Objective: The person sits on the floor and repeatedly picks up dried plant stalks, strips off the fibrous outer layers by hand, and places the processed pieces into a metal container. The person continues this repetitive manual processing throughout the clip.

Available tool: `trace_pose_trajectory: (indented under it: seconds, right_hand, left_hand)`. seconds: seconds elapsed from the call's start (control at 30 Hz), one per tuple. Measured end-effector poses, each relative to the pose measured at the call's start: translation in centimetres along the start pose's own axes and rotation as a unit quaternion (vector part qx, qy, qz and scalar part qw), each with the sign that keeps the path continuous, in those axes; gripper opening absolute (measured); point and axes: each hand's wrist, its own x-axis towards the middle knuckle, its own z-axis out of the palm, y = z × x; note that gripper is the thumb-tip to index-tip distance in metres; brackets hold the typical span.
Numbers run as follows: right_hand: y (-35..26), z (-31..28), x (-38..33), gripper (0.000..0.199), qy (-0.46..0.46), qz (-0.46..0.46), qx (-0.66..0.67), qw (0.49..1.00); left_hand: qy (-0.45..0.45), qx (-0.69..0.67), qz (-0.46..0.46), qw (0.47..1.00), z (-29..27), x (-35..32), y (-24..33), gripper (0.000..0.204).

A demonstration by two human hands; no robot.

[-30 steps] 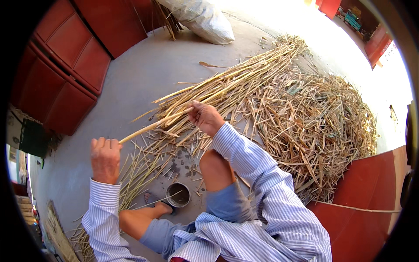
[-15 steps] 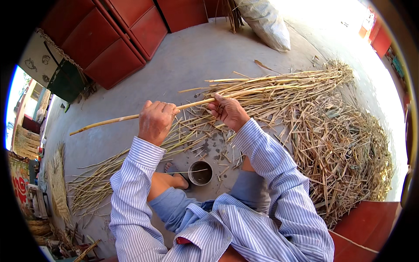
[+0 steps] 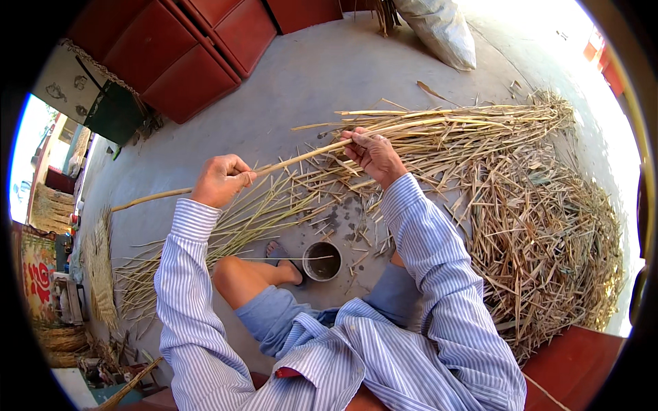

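A long pale-yellow plant stalk [image 3: 301, 159] runs across in front of me, sloping up to the right. My left hand [image 3: 221, 181] is closed in a pinch at the stalk, whose thin end sticks out beyond it to the left. Farther right, my right hand [image 3: 375, 159] grips the same stalk between thumb and fingers. Past that hand the stalk lies over a pile of long dry stalks [image 3: 473, 123]. Below and to the left, thinner greenish stalks [image 3: 205, 257] are spread on the floor.
A heap of dry husks and leaves [image 3: 548, 240] covers the right side. Between my feet stands a round metal pot [image 3: 332, 277] with a thin stick across it. Red cabinets [image 3: 192, 82] and a white sack [image 3: 442, 34] are at the back. A pale straw bundle [image 3: 103, 274] lies left.
My left hand has moved left and slightly down along the stalk, widening the space between my hands. The right hand still grips the stalk. The whole view has shifted a little.
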Motion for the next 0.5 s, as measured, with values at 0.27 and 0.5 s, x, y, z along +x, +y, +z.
trace_pose_trajectory:
  seconds: [0.27, 0.5]
  right_hand:
    - [1.0, 0.4, 0.6, 0.014, 0.009, -0.007, 0.031, 0.999]
    - [1.6, 1.2, 0.5, 0.015, 0.002, 0.028, -0.009, 1.0]
  left_hand:
    - [0.371, -0.028, 0.037, 0.927, -0.6, 1.5, 1.8, 0.025]
    - [0.256, 0.396, 0.316, 0.823, 6.6, 4.3, 5.7, 0.029]
